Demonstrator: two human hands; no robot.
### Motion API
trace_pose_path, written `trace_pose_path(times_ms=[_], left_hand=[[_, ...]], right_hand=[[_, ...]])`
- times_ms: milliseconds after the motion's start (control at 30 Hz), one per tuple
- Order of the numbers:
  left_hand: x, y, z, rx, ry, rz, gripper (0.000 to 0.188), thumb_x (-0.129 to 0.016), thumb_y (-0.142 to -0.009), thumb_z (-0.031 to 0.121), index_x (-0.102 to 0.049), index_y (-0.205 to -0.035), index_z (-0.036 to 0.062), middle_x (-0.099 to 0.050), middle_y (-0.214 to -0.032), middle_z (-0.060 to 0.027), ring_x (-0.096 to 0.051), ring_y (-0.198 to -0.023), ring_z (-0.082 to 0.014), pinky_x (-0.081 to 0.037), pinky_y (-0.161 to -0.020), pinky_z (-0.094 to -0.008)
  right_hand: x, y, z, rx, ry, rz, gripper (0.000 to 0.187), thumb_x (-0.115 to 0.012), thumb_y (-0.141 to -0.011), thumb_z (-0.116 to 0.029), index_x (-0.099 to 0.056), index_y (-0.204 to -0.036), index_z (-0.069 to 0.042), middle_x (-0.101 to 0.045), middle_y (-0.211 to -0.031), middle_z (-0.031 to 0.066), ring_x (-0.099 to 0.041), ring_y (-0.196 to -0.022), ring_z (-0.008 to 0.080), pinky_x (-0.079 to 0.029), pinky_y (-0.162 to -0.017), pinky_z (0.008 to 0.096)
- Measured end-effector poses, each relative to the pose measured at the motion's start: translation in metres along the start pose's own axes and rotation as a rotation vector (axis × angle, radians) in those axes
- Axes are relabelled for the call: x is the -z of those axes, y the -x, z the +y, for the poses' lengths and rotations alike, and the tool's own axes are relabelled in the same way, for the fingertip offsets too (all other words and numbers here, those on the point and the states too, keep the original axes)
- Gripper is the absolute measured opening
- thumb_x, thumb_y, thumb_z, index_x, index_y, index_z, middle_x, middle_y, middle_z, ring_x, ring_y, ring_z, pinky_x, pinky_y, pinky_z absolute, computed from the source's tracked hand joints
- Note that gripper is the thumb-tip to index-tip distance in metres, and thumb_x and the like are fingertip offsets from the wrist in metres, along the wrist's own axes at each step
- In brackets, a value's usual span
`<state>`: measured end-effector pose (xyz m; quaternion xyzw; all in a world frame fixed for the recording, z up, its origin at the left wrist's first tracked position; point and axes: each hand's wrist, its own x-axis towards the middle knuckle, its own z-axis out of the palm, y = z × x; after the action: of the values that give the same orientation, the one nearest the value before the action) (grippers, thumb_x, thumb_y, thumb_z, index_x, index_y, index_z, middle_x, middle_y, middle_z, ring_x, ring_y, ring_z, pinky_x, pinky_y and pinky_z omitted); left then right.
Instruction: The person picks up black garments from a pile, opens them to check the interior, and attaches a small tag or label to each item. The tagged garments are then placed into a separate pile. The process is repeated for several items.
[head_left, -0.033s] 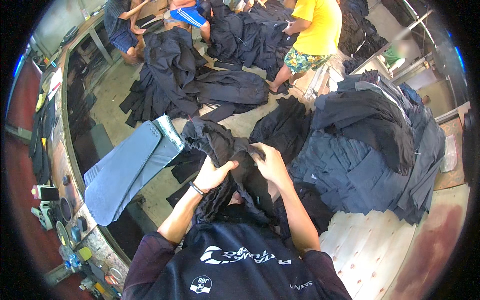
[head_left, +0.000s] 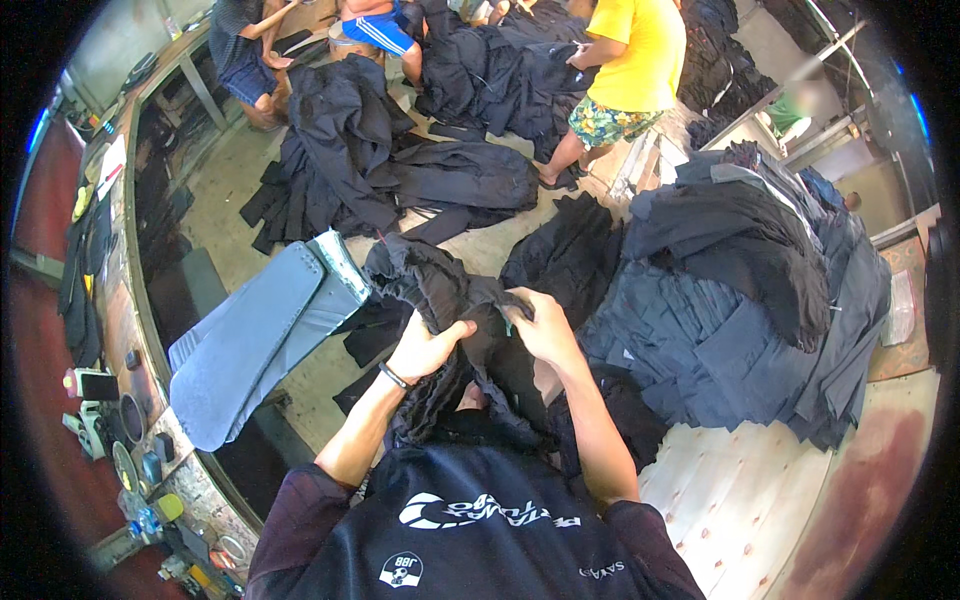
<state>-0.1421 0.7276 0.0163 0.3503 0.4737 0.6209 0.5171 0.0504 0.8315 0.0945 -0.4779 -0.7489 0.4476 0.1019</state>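
Note:
A black garment with a gathered, crinkled edge (head_left: 425,280) is stretched between my hands in front of my chest. My left hand (head_left: 430,348) grips its bunched cloth, thumb lying on top. On the other side, my right hand (head_left: 540,325) pinches the edge between thumb and fingers. The rest of the cloth hangs in folds toward my lap, and its lower part blends into other dark fabric. Just beyond my right hand lies another black garment (head_left: 565,245).
A long padded grey board (head_left: 250,345) stands at my left, near a curved bench (head_left: 125,290) with tools. At right is a large heap of dark garments (head_left: 720,290) on a wooden surface (head_left: 730,490). Farther off, people, one in a yellow shirt (head_left: 640,50), are among black cloth piles (head_left: 345,150).
The fingers of my right hand have shifted very slightly on the garment's edge. My left hand keeps its place.

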Motion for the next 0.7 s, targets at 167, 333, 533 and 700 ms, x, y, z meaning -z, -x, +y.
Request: trace_pose_path(times_ms=[167, 333, 533, 700], left_hand=[[0.012, -0.016, 0.009, 0.074, 0.081, 0.002, 0.045, -0.074, -0.089, -0.001, -0.056, -0.13, 0.0014, -0.067, -0.118, -0.0055, -0.063, -0.105, -0.0173, -0.053, -0.094, -0.0345], [0.017, -0.019, 0.014, 0.077, 0.023, -0.063, 0.041, -0.072, -0.089, -0.003, -0.057, -0.127, 0.0007, -0.068, -0.117, -0.0059, -0.064, -0.103, -0.0173, -0.053, -0.093, -0.0343], [0.005, -0.011, 0.012, 0.055, 0.18, 0.077, 0.038, -0.071, -0.09, -0.006, -0.06, -0.125, 0.0005, -0.069, -0.113, -0.0059, -0.065, -0.101, -0.0172, -0.055, -0.091, -0.0345], [0.002, -0.008, 0.009, 0.066, 0.131, 0.031, 0.037, -0.072, -0.089, -0.006, -0.062, -0.124, 0.0004, -0.07, -0.114, -0.0063, -0.065, -0.101, -0.0174, -0.055, -0.091, -0.0343]], right_hand=[[0.02, -0.009, 0.022, 0.019, -0.411, -0.159, 0.042, -0.059, -0.096, 0.007, -0.063, -0.138, 0.001, -0.068, -0.129, 0.0062, -0.063, -0.117, 0.0177, -0.048, -0.105, 0.0333], [0.035, -0.006, 0.026, 0.108, -0.336, -0.289, 0.046, -0.065, -0.092, 0.003, -0.056, -0.138, 0.002, -0.065, -0.127, 0.0094, -0.062, -0.115, 0.018, -0.048, -0.105, 0.0346], [-0.004, 0.032, 0.025, -0.027, 0.003, -0.22, 0.056, -0.075, -0.086, -0.012, -0.046, -0.132, -0.001, -0.064, -0.121, 0.0272, -0.066, -0.114, 0.0429, -0.053, -0.097, 0.0472], [-0.049, 0.055, 0.04, 0.172, 0.333, 0.161, 0.057, -0.07, -0.086, -0.003, -0.045, -0.136, 0.002, -0.061, -0.121, 0.0305, -0.062, -0.112, 0.0499, -0.052, -0.095, 0.0503]])
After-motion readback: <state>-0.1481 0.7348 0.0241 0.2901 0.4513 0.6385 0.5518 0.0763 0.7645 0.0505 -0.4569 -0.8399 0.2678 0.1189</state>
